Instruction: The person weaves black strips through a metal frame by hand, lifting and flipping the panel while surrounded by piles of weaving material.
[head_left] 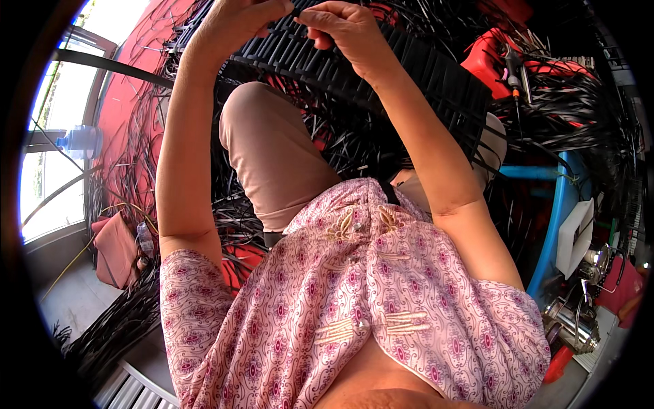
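Observation:
At the top edge my left hand (238, 24) is partly cut off by the picture, its thumb and fingers drawn together. My right hand (351, 37) pinches thumb against fingers just across from it, the fingertips almost meeting. Whatever lies between the fingers is too small to make out. Directly below and behind both hands is a woven panel of black flat strips (422, 75), lying across my knees and sloping down to the right. Many loose black strips (361, 146) hang and tangle beneath it.
Black strips (129, 320) lie heaped at left, beside a pink bag (114, 249). A blue water jug (80, 142) stands by the window. On the right are a red container (482, 61), a corded hand tool (512, 71), a blue plastic frame (550, 235), a white frame (575, 238) and metal fittings (572, 324).

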{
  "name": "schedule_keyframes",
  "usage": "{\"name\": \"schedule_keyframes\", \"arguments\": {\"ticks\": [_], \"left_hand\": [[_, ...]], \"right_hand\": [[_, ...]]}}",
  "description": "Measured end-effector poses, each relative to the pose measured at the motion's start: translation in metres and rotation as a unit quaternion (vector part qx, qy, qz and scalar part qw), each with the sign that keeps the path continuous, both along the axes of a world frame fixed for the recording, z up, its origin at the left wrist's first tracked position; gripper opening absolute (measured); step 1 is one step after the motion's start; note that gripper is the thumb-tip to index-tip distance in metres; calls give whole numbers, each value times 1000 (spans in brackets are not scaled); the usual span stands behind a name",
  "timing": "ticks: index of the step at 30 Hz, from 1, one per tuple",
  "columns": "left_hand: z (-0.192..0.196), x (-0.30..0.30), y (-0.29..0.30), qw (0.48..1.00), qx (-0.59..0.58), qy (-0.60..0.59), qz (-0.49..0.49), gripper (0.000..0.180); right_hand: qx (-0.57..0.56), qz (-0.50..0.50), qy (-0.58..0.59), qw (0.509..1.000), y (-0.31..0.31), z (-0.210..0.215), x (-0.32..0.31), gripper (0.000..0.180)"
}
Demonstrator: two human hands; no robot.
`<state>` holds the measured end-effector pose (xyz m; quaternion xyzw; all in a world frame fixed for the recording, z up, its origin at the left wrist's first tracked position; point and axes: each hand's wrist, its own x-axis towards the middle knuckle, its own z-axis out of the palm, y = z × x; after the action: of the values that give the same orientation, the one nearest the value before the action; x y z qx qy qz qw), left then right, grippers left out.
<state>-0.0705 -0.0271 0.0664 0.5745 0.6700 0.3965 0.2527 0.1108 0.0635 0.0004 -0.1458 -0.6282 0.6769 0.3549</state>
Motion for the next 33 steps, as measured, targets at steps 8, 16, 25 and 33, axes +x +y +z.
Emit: {"name": "schedule_keyframes", "arguments": {"ticks": [8,16,25,33], "left_hand": [[-77,23,15,994,-82,70,12,24],[-69,52,18,952,-85,294,1,29],[-68,59,20,960,-94,263,39,25],[-69,54,25,963,-99,248,29,21]], "right_hand": [[-5,-84,-108,991,2,-11,35,18],[127,-143,-204,960,2,-39,34,17],[141,-163,-221,951,2,-37,34,19],[237,-180,-374,878,15,-45,14,19]]}}
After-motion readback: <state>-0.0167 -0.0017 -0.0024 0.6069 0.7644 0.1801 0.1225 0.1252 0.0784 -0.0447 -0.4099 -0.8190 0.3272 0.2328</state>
